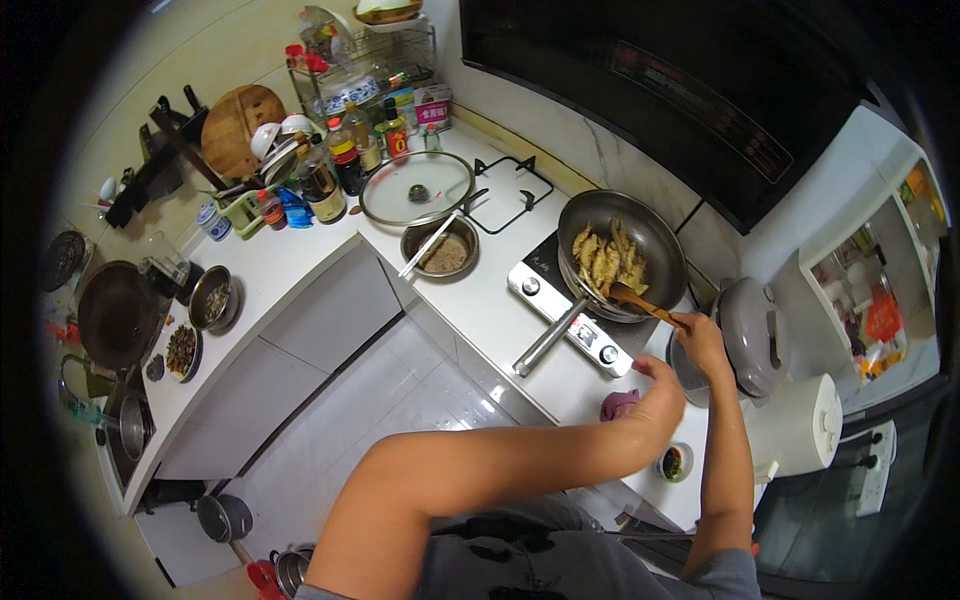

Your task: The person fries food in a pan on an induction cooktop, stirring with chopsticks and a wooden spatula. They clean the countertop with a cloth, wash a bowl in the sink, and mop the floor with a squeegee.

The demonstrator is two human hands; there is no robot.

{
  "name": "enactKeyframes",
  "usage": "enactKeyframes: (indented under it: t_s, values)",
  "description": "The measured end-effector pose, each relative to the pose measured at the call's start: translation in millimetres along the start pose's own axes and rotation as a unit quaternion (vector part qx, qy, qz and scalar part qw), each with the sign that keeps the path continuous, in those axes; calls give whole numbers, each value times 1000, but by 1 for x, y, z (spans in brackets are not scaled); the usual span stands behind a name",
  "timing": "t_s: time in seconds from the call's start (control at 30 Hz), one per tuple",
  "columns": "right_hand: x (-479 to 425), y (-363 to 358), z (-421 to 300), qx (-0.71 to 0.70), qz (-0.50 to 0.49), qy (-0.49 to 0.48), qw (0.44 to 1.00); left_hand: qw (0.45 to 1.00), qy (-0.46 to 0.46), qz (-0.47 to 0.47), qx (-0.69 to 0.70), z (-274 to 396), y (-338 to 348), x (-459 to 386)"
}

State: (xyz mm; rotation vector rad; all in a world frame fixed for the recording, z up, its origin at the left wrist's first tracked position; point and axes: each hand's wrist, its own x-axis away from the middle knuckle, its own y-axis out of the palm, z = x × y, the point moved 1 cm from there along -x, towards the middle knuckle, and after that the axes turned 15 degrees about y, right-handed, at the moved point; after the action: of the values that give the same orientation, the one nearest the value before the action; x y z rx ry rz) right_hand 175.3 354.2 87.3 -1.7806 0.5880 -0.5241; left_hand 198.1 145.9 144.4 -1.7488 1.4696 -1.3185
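My right hand (702, 343) grips the handle of a wooden spatula (643, 301). The spatula's blade rests among small browned fish (609, 259) inside a dark wok (664, 232). The wok stands on a portable cooktop (551, 300), and its metal handle (551, 337) points toward me. Beside the front right corner of the cooktop is my left hand (664, 394), near the right control knob (609, 354). Its fingers are mostly turned away, so whether they hold anything is hidden. A purple cloth (619, 405) lies just left of that hand.
Left of the cooktop are a gas burner grate (512, 196), a glass lid (416, 180) and a metal bowl (442, 259) with chopsticks across it. A grey rice cooker (754, 337) stands to the right. A small sauce bowl (673, 463) sits near me. Bottles (322, 187) line the corner.
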Motion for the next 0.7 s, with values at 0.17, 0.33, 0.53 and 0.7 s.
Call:
enactKeyframes:
  t_s: [0.17,0.33,0.53,0.7]
  values:
    - [19,-21,-13,6,35,9,999,993,-46,50,100,5,20,-15]
    - [33,-49,-21,-12,46,36,998,952,-188,126,208,-22,115,6]
    - [23,-64,-39,-46,10,0,999,846,-341,199,359,-36,193,38]
    - [7,-55,-64,30,16,-19,999,659,-316,186,656,-43,221,28]
